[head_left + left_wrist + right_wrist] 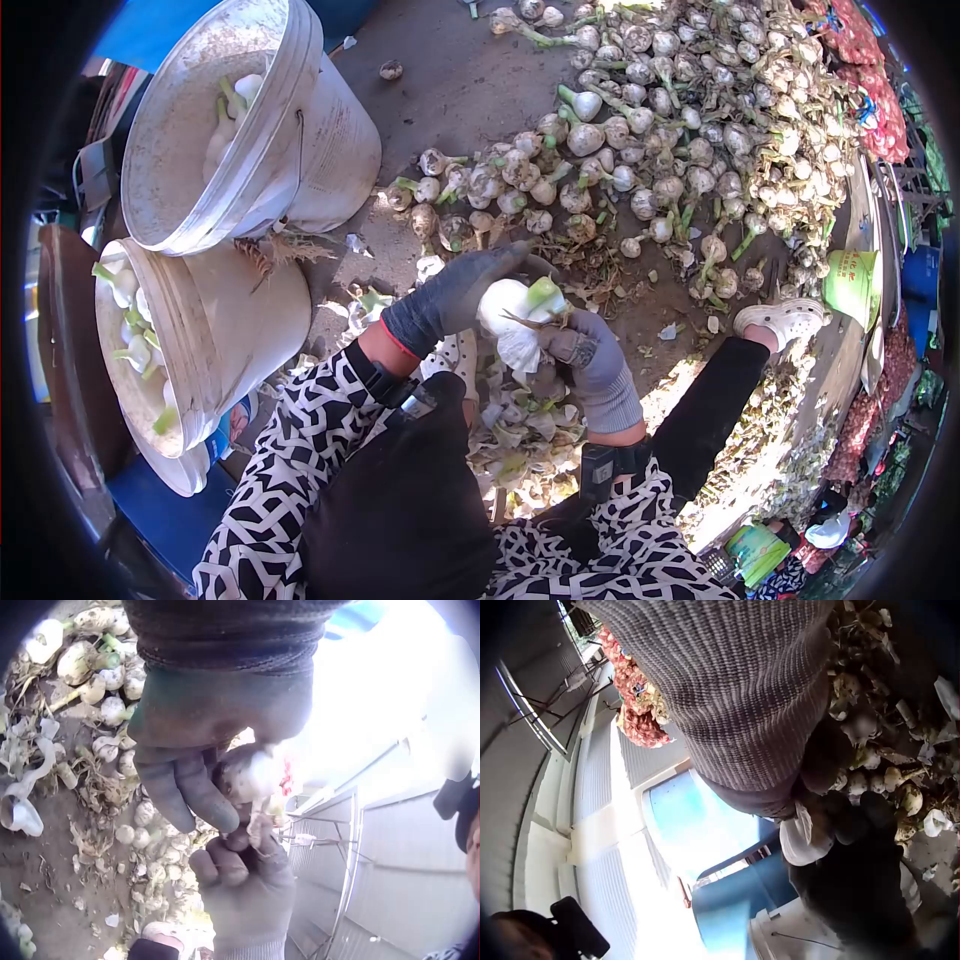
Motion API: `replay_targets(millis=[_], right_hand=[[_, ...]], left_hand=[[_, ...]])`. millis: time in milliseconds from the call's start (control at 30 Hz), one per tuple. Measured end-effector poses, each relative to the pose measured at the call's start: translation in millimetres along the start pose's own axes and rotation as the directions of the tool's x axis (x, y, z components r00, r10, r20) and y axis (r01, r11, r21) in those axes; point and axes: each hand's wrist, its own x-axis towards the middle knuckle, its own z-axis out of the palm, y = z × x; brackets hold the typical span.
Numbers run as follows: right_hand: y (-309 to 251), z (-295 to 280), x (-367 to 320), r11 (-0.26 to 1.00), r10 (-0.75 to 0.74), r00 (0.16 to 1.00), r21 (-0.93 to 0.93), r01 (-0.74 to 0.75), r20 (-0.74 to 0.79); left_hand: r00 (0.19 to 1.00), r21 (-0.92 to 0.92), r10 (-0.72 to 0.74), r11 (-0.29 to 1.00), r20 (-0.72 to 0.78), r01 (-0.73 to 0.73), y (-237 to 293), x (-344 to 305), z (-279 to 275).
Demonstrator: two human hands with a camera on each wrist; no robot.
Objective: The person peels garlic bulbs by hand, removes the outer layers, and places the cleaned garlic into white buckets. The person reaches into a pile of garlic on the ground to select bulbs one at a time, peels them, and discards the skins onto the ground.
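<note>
**Garlic bulb (503, 304) caught between both hands, best held by its round body**

The bulb is up in front of the person's lap, above the littered ground, with its green stalk stub (545, 291) pointing away to the right and a flap of papery skin (519, 351) hanging below. The left hand (450, 292), in a dark glove, has its fingers curled round the far side of the bulb. The right hand (598, 368), in a paler knit-cuffed glove, is closed in from the other side, thumb and bent fingers against the bulb; whether they pinch the loose skin or the bulb itself is hard to tell.

It should handle as a light, firm thing, solid in the middle and stiff at the stalk, yet easily bruised by a hard squeeze. The outer skin looks thin and brittle, likely to tear or slide under the gloves, so it makes a poor handhold. The sounder grip would be the left hand cupping the widest part, with the stub as a steadying point. Similar bulbs, grubby and unstripped, lie in a heap (650, 150) beyond.
</note>
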Motion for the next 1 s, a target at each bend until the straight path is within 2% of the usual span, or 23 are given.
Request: replay_targets(millis=[33, 67, 100, 133, 233, 267, 300, 367, 400, 433, 500, 533, 567, 600, 633, 667, 700, 767, 800, 833, 900, 933, 1000], right_hand=[[8.6, -2.9, 5.1, 1.0, 0.007, 1.0, -0.001, -0.007, 0.007], [17.0, -7.0, 11.4, 0.984, -0.068, 0.994, 0.168, 0.053, 0.088], [20.9, -8.6, 16.6, 0.937, -0.157, 0.975, 0.337, 0.097, 0.155], [22.6, -10.8, 20.4, 0.937, -0.158, 0.974, 0.337, 0.096, 0.161], [27.0, -15.6, 25.3, 0.953, -0.131, 0.99, 0.283, 0.112, 0.05], [24.6, -13.7, 26.9, 0.955, -0.142, 0.986, 0.275, 0.113, 0.087], [29.4, -17.8, 30.1, 0.954, -0.141, 0.986, 0.28, 0.111, 0.088], [43.4, -30.4, 38.8, 0.934, -0.13, 0.976, 0.351, 0.062, 0.174], [50.0, -36.9, 38.6, 0.932, -0.129, 0.976, 0.356, 0.06, 0.175], [55.6, -40.9, 35.4, 0.879, -0.167, 0.975, 0.471, 0.078, 0.15], [69.9, -48.7, 27.3, 0.806, -0.207, 0.971, 0.583, 0.101, 0.118], [83.2, -52.0, 17.6, 0.975, -0.081, 0.978, 0.221, 0.038, 0.19], [98.9, -54.9, 6.6, 0.984, 0.063, 0.976, -0.179, -0.025, 0.207], [112.2, -55.1, -2.0, 0.831, 0.199, 0.966, -0.55, -0.076, 0.167], [125.1, -56.9, -9.2, 0.543, 0.307, 0.949, -0.832, -0.113, 0.072], [130.5, -56.1, -10.5, 0.163, 0.366, 0.929, -0.978, -0.128, -0.061], [122.7, -45.3, -9.6, 0.17, 0.356, 0.933, -0.977, -0.127, -0.059], [100.5, -20.9, -14.2, 0.133, -0.024, 0.977, -0.969, -0.209, -0.214], [82.9, -12.8, -7.6, 0.427, -0.131, 0.957, -0.886, -0.183, -0.26], [65.8, -3.4, 0.3, 0.433, -0.133, 0.956, -0.883, -0.181, -0.261], [37.4, 13.9, 23.0, 0.628, -0.32, 0.918, -0.778, 0.02, -0.235], [33.9, 19.9, 38.3, 0.627, -0.329, 0.915, -0.778, 0.028, -0.232], [33.2, 30.3, 63.5, 0.646, -0.43, 0.897, -0.728, 0.23, -0.098]], left_hand=[[0.994, 0.166, 0.107, 0.98, 0.02, -0.109, -14.1, -0.1, -0.9], [0.994, 0.168, 0.105, 0.98, 0.013, -0.106, -31.0, -0.2, 1.3], [0.984, -0.038, -0.084, 0.996, -0.156, 0.079, -45.2, 1.4, 3.1], [0.915, -0.265, -0.296, 0.938, -0.276, 0.223, -59.5, 1.7, 3.1], [0.965, -0.176, -0.149, 0.978, -0.216, 0.111, -35.6, -21.8, 2.7], [0.986, -0.231, -0.064, 0.973, -0.152, 0.028, -0.4, -23.8, -1.1], [0.986, -0.229, -0.069, 0.973, -0.151, 0.033, -0.4, -22.0, 0.6], [0.93, -0.516, -0.357, 0.816, -0.093, 0.261, -0.3, -18.8, 0.6], [0.922, -0.557, -0.38, 0.783, -0.077, 0.276, 1.0, -18.3, -1.8], [0.919, -0.556, -0.386, 0.781, -0.075, 0.283, 1.0, -21.4, -2.6], [0.983, -0.834, -0.175, 0.55, -0.06, 0.047, 1.4, -24.8, -5.1], [0.983, -0.831, -0.178, 0.553, -0.051, 0.057, 2.0, -25.7, -6.4], [0.984, -0.859, -0.163, 0.511, -0.07, 0.023, 2.7, -26.9, -7.8], [0.985, -0.882, -0.146, 0.471, -0.092, -0.012, 3.9, -27.5, -10.1], [0.985, -0.903, -0.13, 0.428, -0.113, -0.047, 5.1, -27.9, -11.8], [0.991, -0.922, -0.07, 0.379, -0.116, -0.081, -4.4, -27.0, -12.5], [0.992, -0.919, -0.067, 0.387, -0.108, -0.074, -7.1, -26.3, -11.7], [0.971, -0.963, -0.108, 0.191, -0.215, -0.192, -10.0, -26.0, -7.8], [0.97, -0.963, -0.131, 0.202, -0.206, -0.177, -12.6, -27.1, -11.0], [0.97, -0.963, -0.133, 0.207, -0.202, -0.172, -14.2, -27.4, -10.7], [0.938, -0.969, -0.248, 0.123, -0.24, -0.215, -13.0, -24.8, -10.3], [0.931, -0.972, -0.28, 0.105, -0.233, -0.212, -9.4, -23.9, -9.9], [0.912, -0.965, -0.323, 0.154, -0.252, -0.213, -12.5, -21.3, -10.5]])
